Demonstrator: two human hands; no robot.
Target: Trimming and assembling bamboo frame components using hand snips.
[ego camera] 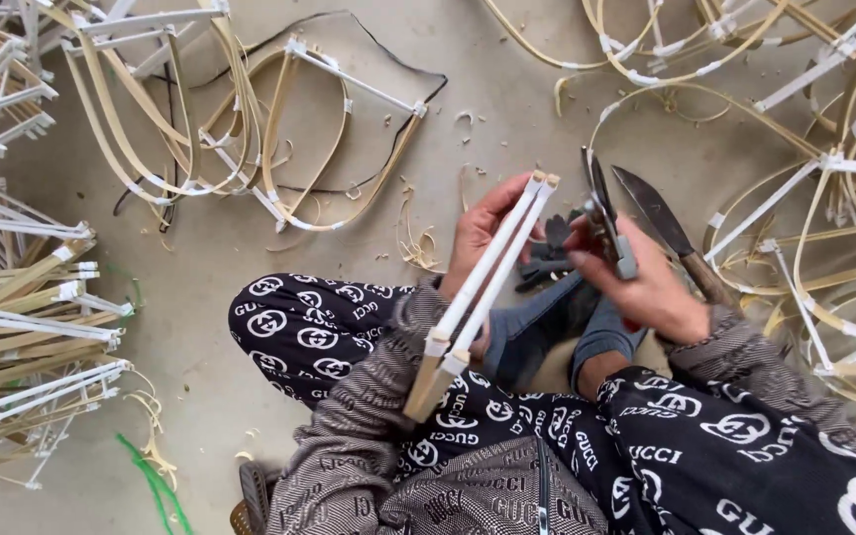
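Note:
My left hand [478,238] grips two bamboo sticks [482,287] wrapped in white tape, held side by side and slanting from upper right down to lower left. My right hand [646,282] is closed around a pair of metal scissors [606,223], their blades pointing up next to the top ends of the sticks. A knife [661,213] with a dark blade and wooden handle lies on the floor just behind my right hand. I sit on the concrete floor with my legs folded, in black patterned trousers.
Bent bamboo frames [279,129] taped in white lie at the top left, and more curved frames [824,198] spread over the right. Stacks of straight taped sticks [32,317] pile at the left edge. Shavings litter the floor. A green strip [156,481] lies at the lower left.

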